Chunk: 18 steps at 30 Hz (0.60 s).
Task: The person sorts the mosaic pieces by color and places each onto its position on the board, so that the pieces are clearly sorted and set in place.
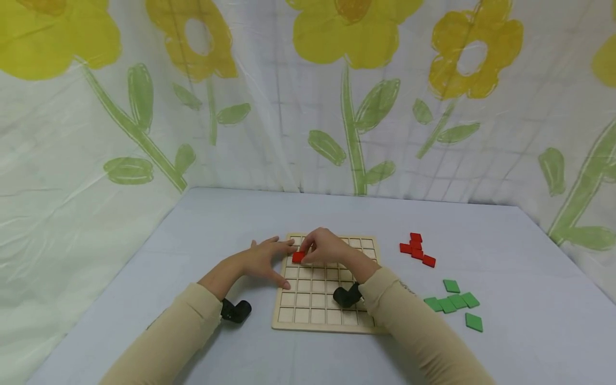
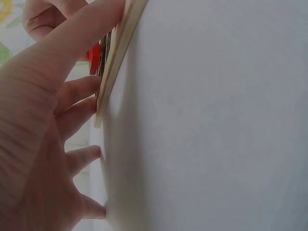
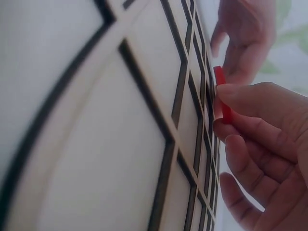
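Red tile (image 1: 298, 258): pinched by right hand (image 1: 328, 249) at grid board's (image 1: 327, 328) far left, apparently not yet seated
Left hand (image 1: 263, 261): spread at board's left edge
Other red tiles (image 1: 417, 254), green tiles (image 1: 457, 301): unplaced, right of board

Under the right grip (image 1: 327, 250), a board (image 1: 317, 316) lies on the table (image 1: 236, 214); one tile (image 1: 298, 258) within that grip; loose tiles (image 1: 417, 254) to its right.

Left fingers (image 2: 84, 158) apart, right fingers (image 3: 263, 132) pinched
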Motion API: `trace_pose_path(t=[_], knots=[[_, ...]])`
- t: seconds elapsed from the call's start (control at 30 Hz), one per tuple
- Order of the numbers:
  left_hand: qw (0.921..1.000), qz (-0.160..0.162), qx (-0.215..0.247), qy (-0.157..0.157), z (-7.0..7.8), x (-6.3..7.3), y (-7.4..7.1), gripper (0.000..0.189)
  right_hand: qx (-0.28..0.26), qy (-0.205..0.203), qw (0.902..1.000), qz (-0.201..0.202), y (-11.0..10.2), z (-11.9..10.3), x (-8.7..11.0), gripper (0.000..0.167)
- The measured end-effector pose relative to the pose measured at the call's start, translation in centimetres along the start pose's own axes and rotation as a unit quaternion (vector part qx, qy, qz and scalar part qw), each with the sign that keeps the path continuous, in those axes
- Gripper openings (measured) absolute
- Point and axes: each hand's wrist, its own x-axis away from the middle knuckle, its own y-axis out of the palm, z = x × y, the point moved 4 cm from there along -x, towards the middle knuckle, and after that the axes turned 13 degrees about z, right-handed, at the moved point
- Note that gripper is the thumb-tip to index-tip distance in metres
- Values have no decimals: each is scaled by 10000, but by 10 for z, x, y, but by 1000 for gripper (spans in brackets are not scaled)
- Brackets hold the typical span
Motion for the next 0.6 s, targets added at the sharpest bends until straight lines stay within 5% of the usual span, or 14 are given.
trace_pose_path(t=[0.6], knots=[[9998,34,184,47,-1,0,0,88,207,-33,9997,-102,8,-9,-5,18]])
